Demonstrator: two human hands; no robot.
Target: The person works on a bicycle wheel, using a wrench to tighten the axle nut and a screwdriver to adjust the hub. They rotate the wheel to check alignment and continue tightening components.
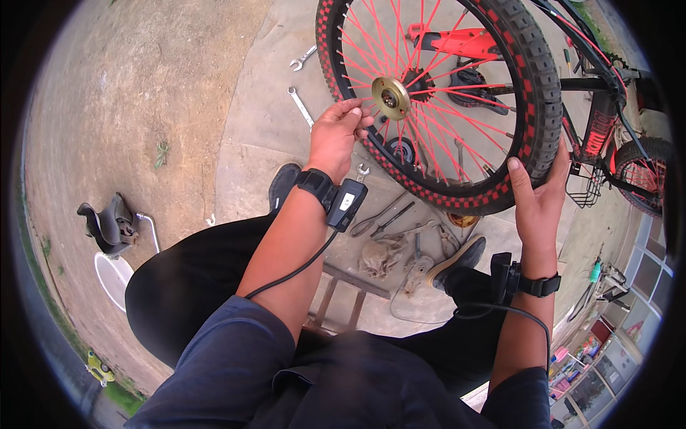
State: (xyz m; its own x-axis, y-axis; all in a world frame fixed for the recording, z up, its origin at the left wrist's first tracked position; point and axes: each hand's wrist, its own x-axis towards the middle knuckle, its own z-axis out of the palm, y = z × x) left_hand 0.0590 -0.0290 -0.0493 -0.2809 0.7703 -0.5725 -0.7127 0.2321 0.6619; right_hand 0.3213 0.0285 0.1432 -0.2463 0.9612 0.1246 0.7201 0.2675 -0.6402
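Observation:
A bicycle wheel (537, 93) with a black-and-red checked tire and red spokes stands tilted before me. My right hand (539, 196) grips its tire at the lower right, thumb on the near side and fingers around the tread. My left hand (337, 137) is closed in a pinch at the wheel's left side, beside the brass-coloured hub flange (391, 99). Whatever lies between those fingertips is too small or hidden to make out. Behind the spokes shows a dark toothed sprocket (419, 84) on the hub.
Wrenches (301, 107) lie left of the wheel. Below it are pliers (449, 242), a crumpled rag (382, 256) and a low wooden frame (357, 289). A black bicycle frame (599, 132) stands at right. A black saddle (107, 225) and white basin (113, 275) sit at left.

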